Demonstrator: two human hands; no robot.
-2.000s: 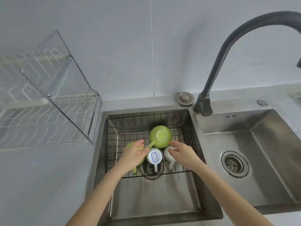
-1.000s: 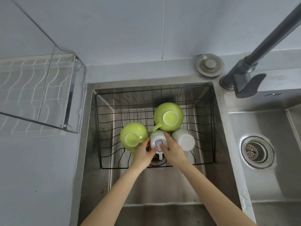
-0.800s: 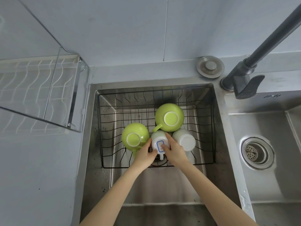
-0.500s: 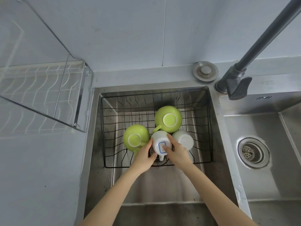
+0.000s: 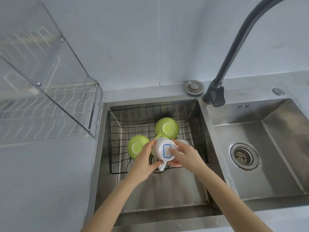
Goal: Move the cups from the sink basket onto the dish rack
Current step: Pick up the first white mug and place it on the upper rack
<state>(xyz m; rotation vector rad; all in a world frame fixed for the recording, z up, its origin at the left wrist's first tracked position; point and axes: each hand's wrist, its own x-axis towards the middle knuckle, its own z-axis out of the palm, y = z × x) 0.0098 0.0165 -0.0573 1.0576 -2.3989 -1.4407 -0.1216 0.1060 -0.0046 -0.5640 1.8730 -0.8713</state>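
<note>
A black wire sink basket [image 5: 115,131] sits in the left basin. Two green cups lie upside down in it, one at the back [image 5: 167,128] and one at the left [image 5: 136,146]. A white cup with a blue label [image 5: 163,150] is upside down, lifted a little above the basket. My left hand [image 5: 145,160] grips its left side and handle, and my right hand [image 5: 185,154] holds its right side and base. Another white cup [image 5: 183,141] is mostly hidden behind my right hand. The white wire dish rack [image 5: 41,114] stands on the counter at the left.
A clear panel [image 5: 50,72] leans over the dish rack. A dark curved faucet [image 5: 215,96] rises between the basins. The right basin [image 5: 275,148] has a drain strainer [image 5: 243,155]. A round metal cap [image 5: 194,87] lies behind the left basin.
Both hands have closed on the labelled white cup and raised it off the basket floor. The view has tilted up a little.
</note>
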